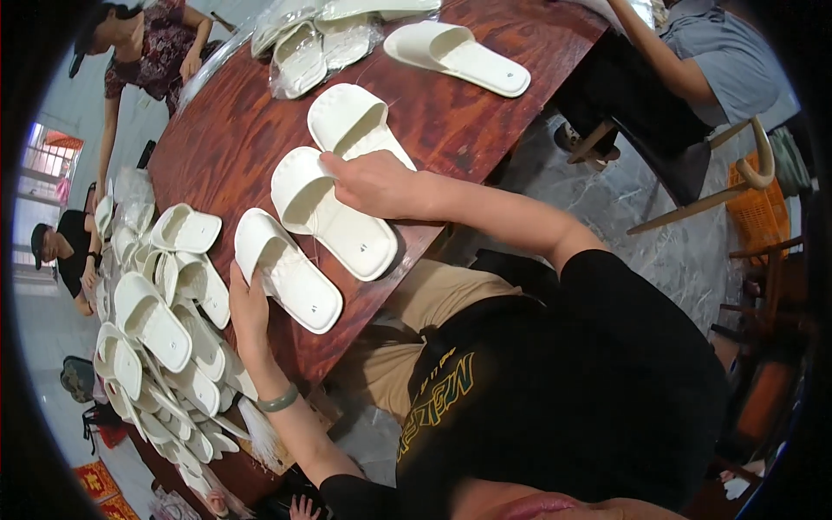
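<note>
Two white open-toed slippers lie side by side on the reddish-brown wooden table in front of me. My left hand (251, 316) grips the outer edge of the left slipper (299, 286), its thumb by the strap; some of its fingers are hidden. My right hand (381, 185) is closed on the strap side of the middle slipper (351, 238), with its fingertips partly out of sight. Just beyond that hand, a third white slipper (347, 117) rests on the table, partly covered by my hand and forearm.
A large heap of white slippers (152, 321) covers the table's left side. Slippers in clear plastic (299, 56) and a single slipper (459, 56) lie at the far side. Other people sit or stand around the table (225, 147). A wooden chair (728, 173) and orange crate (754, 208) stand right.
</note>
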{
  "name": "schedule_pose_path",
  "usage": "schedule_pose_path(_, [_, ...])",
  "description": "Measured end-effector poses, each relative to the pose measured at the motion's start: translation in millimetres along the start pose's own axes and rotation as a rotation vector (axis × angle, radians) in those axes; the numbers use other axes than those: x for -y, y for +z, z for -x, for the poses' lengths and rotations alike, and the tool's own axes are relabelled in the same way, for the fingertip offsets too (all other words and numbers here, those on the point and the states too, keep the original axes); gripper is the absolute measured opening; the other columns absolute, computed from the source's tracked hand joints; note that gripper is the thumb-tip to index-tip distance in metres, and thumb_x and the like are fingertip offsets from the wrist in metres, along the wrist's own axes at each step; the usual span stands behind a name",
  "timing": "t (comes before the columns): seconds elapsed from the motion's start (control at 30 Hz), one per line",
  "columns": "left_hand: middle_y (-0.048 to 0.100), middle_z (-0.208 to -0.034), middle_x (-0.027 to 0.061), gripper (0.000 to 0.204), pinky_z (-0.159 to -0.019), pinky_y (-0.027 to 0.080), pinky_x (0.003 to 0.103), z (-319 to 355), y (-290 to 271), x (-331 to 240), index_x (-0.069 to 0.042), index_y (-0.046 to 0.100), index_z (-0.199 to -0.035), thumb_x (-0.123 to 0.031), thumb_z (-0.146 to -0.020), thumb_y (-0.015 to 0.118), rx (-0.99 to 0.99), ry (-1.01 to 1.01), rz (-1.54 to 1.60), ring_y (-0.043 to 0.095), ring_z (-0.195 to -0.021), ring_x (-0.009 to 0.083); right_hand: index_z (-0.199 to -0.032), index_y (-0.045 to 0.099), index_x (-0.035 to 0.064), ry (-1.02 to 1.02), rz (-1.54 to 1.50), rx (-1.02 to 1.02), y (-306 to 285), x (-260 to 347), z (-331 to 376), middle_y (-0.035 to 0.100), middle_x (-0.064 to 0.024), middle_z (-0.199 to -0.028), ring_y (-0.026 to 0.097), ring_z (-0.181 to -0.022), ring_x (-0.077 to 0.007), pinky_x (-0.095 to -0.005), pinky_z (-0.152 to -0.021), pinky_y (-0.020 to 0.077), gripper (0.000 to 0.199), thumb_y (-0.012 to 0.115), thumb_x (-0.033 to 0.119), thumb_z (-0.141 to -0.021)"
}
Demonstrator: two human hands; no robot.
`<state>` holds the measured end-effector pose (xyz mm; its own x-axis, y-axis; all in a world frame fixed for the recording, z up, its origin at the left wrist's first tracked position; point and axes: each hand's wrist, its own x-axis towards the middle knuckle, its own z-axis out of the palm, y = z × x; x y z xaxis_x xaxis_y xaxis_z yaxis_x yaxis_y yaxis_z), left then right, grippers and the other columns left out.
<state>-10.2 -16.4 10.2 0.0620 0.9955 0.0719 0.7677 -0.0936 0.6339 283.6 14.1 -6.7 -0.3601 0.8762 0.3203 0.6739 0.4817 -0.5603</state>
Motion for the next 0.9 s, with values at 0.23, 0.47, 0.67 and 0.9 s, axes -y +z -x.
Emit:
schedule_pose_path(0.23, [0.057,-0.117,0.0174,0.037,-0.094,0.038,0.034,-23,27,-24,-0.001,0.046,-0.125,-0.011,-0.089,0.044,0.102,0.113,0.143,0.054,-0.111,0.0279,-0.101,0.043,-0.0063,0.009,0.151,-0.036,-36,-28,-2,0.06,-0.0194,-0.067,0.06,-0.064,-0.0379,-0.0468,-0.056,0.0458,0.027,0.049,0.014,-0.084])
schedule_pose_path(0.47, [0.061,-0.105,0.0078,0.048,-0.077,0.046,0.025,-14,16,-27,0.002,0.042,-0.131,-0.004,-0.084,0.054,0.236,0.004,0.482,0.058,-0.088,0.012,-0.065,0.06,-0.0032,-0.346,0.301,0.248,-79,-4,-34,0.06,-0.0204,-0.065,0.06,-0.064,-0.0379,-0.0452,-0.058,0.0467,0.038,0.054,0.029,-0.084])
schedule_pose_path(0.67, [0.039,-0.068,-0.0074,0.039,-0.047,0.021,0.015,-8,-18,-10,0.005,0.047,-0.123,-0.005,-0.086,0.051,0.012,-0.141,0.843,0.029,-0.054,0.0002,-0.071,0.062,0.0005,-0.445,0.001,0.043,-33,22,-106,0.06,-0.0168,-0.066,0.059,-0.064,-0.0363,-0.0429,-0.058,0.0464,0.032,0.054,0.028,-0.084])
schedule_pose_path(0.9, [0.044,-0.072,-0.0022,0.028,-0.047,0.022,0.015,-14,1,-16,0.003,0.046,-0.119,-0.01,-0.093,0.044,-0.078,-0.1,0.814,0.029,-0.053,0.0013,-0.078,0.065,0.0007,-0.205,-0.547,0.193,14,31,-99,0.066,-0.0141,-0.072,0.063,-0.06,-0.0244,-0.0366,-0.06,0.0488,0.022,0.055,0.02,-0.08])
